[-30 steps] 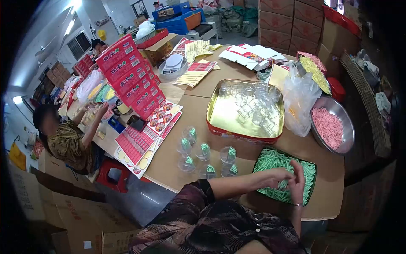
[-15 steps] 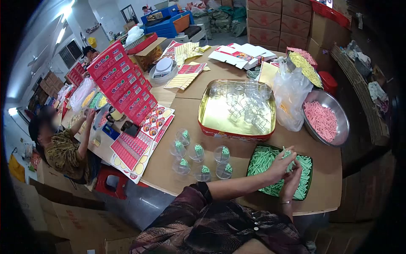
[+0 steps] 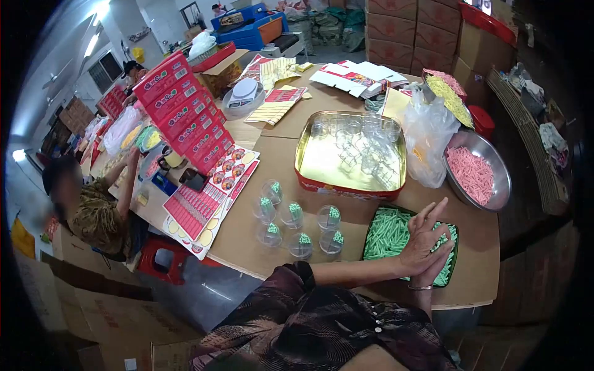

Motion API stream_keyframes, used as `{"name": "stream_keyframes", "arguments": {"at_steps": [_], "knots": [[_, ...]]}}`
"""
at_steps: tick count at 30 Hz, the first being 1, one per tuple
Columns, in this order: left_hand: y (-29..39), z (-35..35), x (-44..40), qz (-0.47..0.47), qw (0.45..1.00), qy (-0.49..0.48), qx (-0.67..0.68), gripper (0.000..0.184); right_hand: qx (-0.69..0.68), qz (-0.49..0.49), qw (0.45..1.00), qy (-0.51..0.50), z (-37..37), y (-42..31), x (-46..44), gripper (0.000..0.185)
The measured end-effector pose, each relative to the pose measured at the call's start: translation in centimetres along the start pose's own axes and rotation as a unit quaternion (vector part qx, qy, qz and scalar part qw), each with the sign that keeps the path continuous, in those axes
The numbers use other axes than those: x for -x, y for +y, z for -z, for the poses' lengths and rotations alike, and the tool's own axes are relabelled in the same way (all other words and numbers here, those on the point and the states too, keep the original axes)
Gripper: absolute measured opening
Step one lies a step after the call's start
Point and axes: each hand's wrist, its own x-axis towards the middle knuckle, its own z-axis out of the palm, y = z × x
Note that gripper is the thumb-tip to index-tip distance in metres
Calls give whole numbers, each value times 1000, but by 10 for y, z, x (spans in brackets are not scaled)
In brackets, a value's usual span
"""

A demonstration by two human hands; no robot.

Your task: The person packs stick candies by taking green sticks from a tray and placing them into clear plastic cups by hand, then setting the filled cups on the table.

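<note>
My left hand (image 3: 422,246) lies against my right hand, its upper fingers stretched out and apart. My right hand (image 3: 435,264), with a bracelet at the wrist, is cupped around a small bundle of green sticks (image 3: 440,242); the two hands partly hide it. Both hands are above a dark-rimmed tray (image 3: 456,272) full of loose light-green sticks (image 3: 385,235). Left of the tray, several clear round divided cups (image 3: 299,247) stand on the table, each with a bunch of green sticks in one section.
Behind the tray stands a gold-lined tin (image 3: 318,164) with clear cups. A steel bowl (image 3: 504,185) of pink sticks and a plastic bag (image 3: 430,139) are at the right. Red boxes (image 3: 179,105) are stacked on printed sheets (image 3: 204,216). A co-worker (image 3: 99,213) sits at the left.
My left hand's fingers have gone from bent around the green sticks to stretched upward, lying against my right hand. The whole view has shifted slightly.
</note>
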Motion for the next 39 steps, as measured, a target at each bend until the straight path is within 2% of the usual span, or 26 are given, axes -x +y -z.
{"name": "stream_keyframes", "arguments": {"at_steps": [2, 6, 7, 8, 11, 12, 16, 18, 19, 21, 23, 24, 26, 28, 29, 31, 32, 33, 34, 36, 38, 39], "knots": [[-3, 5, 0, -9, 1000, 10, -19, 21, -27, -7, 999, -30, 0, 4, -3, 34], [-28, -12, 14, -2, 999, -4, 49, 21, 97, 1, 975, 200, 37, 13, -2, 22], [-28, -14, 16, -2, 999, -3, 48, 21, 97, 0, 975, 199, 42, 11, -5, 22], [-28, -15, 19, 51, 993, 15, 110, 22, 172, 4, 962, 211, 49, 7, -8, 20], [-25, -21, 25, 210, 930, 66, 294, 25, 391, 14, 888, 242, 63, -4, -13, 16], [-27, -24, 24, 210, 930, 67, 295, 25, 393, 14, 887, 242, 61, -5, -14, 16], [-48, -25, 22, 193, 942, 46, 272, 32, 626, 104, 759, 146, 42, 3, -6, 13], [-45, -29, 24, 190, 941, 80, 269, 29, 654, 147, 727, 148, 51, 8, -8, 13], [-42, -27, 22, 203, 934, 73, 284, 29, 664, 93, 725, 156, 49, -1, -8, 14], [-42, -19, 17, 119, 973, 65, 188, 32, 616, 100, 755, 200, 36, -5, -13, 21], [-62, -19, 22, 282, 894, 33, 346, 38, 617, 122, 741, 236, 42, -16, -9, 21], [-65, -15, 22, 280, 922, -7, 267, 41, 631, 149, 724, 236, 41, -20, -10, 21], [-77, -26, 41, 257, 966, -8, 2, 56, 629, 172, 724, 226, 40, -26, -8, 20], [-59, -10, 32, 204, 978, 35, 3, 67, 625, 145, 733, 226, 31, -34, -2, 19], [-55, -6, 29, 164, 984, 47, 47, 66, 625, 145, 730, 235, 28, -31, -3, 19], [-35, 0, 21, 114, 987, 31, 109, 44, 590, 160, 761, 219, 22, -22, -4, 17], [-36, 2, 21, 116, 987, 24, 112, 44, 547, 143, 794, 224, 19, -14, -4, 16], [-38, 6, 20, 94, 993, 11, 73, 38, 502, 127, 824, 228, 17, -7, -4, 16], [-41, 8, 18, 72, 997, -1, 36, 32, 505, 127, 821, 234, 15, -5, -6, 16], [-45, 12, 15, 25, 999, -26, -38, 20, 405, 59, 882, 234, 12, -1, -11, 16], [-48, 11, 14, 8, 999, -13, -29, 18, 476, 138, 835, 238, 2, 10, -21, 16], [-50, 10, 12, -12, 1000, 8, -26, 16, 478, 139, 832, 243, -1, 13, -25, 16]]}}
